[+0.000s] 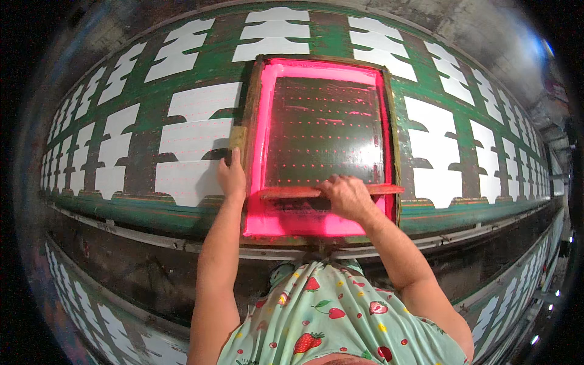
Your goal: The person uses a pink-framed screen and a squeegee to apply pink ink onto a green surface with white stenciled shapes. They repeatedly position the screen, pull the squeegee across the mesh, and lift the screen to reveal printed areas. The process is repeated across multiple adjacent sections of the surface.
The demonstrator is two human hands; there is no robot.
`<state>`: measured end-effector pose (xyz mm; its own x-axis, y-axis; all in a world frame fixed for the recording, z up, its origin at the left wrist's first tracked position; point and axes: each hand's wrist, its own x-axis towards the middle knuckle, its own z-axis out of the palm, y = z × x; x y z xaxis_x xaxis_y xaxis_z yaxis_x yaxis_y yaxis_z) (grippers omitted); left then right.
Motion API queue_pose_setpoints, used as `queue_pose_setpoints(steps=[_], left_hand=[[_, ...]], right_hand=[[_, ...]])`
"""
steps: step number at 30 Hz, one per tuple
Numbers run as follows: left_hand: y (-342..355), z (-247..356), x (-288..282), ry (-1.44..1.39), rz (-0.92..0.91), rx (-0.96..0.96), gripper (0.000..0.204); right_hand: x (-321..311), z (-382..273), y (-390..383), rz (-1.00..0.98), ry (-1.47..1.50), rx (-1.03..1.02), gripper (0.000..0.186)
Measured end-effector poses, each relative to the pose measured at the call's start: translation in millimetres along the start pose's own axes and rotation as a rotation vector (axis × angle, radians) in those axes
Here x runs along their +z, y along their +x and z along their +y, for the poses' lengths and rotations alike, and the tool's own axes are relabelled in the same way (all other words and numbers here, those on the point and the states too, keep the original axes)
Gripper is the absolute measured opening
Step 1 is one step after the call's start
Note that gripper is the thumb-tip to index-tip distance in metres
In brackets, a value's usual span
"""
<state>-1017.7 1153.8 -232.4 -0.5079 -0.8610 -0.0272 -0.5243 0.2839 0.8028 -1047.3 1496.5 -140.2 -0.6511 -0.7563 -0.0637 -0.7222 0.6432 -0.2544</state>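
Observation:
A screen printing frame (392, 121) lies on the long green table, its dark mesh (322, 131) dotted with small pink marks. Bright pink ink (283, 224) lines the inner border and pools at the near end. My right hand (348, 196) is closed around a squeegee (286, 193), a long reddish bar lying crosswise near the frame's near end. At the frame's left side, my left hand (232, 175) grips the outer edge, below a tan patch; part of its fingers is hidden. White cut fabric pieces (198, 140) left of the frame carry rows of faint pink dots.
More white cut pieces (433, 152) lie in rows along the green table (328, 36), to the right and on the far side. A rail (182, 244) runs along the near edge. Behind me, another table holds white pieces (115, 331).

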Motion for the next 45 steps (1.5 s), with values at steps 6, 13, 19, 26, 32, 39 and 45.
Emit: queue_pose_setpoints(steps=[6,13,19,26,32,39,45], left_hand=[[-2,-4,-8,-0.07,-0.204,0.01,0.095],[-5,0,-13,-0.263,-0.296,-0.024,0.069],[-7,3,-14,-0.391,-0.313,-0.024,0.057],[4,45,-28,-0.395,-0.311,0.093,0.047],[-6,104,-31,-0.419,-0.299,0.125,0.043],[-49,154,-34,-0.616,-0.371,0.088,0.048],[-135,186,52,-0.597,-0.278,0.074,0.045]], right_hand=[[26,-53,-69,0.07,0.016,-0.019,0.03],[34,-76,-105,0.165,0.031,-0.021,0.051],[43,-13,-144,0.489,0.123,0.263,0.048],[51,91,-186,0.492,0.766,0.927,0.071],[65,98,-187,0.629,0.733,0.906,0.078],[15,134,-221,0.639,0.719,0.758,0.082],[-27,261,-283,0.67,0.573,0.776,0.081]])
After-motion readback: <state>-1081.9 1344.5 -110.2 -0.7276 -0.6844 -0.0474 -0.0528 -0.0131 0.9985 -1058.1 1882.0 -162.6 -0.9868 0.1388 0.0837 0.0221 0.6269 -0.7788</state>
